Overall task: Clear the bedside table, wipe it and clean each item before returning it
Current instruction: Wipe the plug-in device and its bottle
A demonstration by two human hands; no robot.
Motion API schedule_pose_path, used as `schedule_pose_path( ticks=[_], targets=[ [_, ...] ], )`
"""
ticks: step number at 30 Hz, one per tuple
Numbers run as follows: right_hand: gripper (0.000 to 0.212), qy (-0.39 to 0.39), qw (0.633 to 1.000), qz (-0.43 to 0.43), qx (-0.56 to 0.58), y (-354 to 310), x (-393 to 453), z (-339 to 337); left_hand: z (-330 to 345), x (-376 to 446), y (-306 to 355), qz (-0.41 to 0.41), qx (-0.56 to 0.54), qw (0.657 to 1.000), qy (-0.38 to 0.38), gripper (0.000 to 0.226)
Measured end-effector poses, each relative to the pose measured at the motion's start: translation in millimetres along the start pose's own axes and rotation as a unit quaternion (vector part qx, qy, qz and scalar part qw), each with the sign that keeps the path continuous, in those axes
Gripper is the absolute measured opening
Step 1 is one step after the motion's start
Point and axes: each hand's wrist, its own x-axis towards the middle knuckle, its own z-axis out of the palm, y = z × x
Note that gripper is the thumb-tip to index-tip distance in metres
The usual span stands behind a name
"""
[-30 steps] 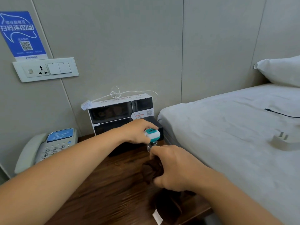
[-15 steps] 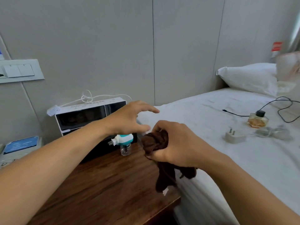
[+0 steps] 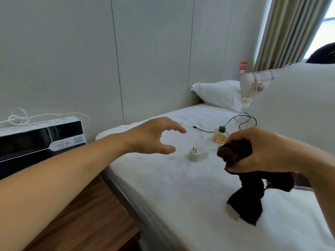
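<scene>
Closest in, the wooden bedside table [image 3: 87, 220] is seen at the bottom left, with a bare stretch of its top in view. Just past that, a dark brown cloth [image 3: 243, 180] is bunched up and gripped in the right hand [image 3: 259, 151], fingers curled tight round the wad, and the loose end is left dangling down to the white bed [image 3: 163, 187].

The left hand [image 3: 152, 138] is held out over the mattress with nothing in it, fingers spread and thumb apart in a loose C shape. A white plug adapter [image 3: 197, 154] is found lying on the sheet just beside that thumb, prongs up, not touched by anything.

On the table's back edge a black-and-white box [image 3: 41, 140] is stood against the wall, with a white cord [image 3: 20, 118] piled on top.

Further along the bed, a small amber bottle [image 3: 220, 135] with a dark cap is set upright, and a thin black cable [image 3: 243, 120] is looped behind it. At the far end a white pillow [image 3: 217, 93] is propped by the wall, and a curtain [image 3: 288, 31] is hung at the window.
</scene>
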Motion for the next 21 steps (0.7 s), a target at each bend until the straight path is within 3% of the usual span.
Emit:
schedule_pose_path(
  ticks=[12,21],
  targets=[
    [0.033,0.071,0.993,0.074,0.063,78.2,1.6,-3.8,85.1,102.0,15.5,-0.042,-0.042,0.997,-0.044,0.064],
    [0.031,0.107,0.991,0.068,0.053,99.9,12.2,8.2,123.5,208.0,35.8,-0.171,-0.101,0.980,0.002,0.093]
  ],
)
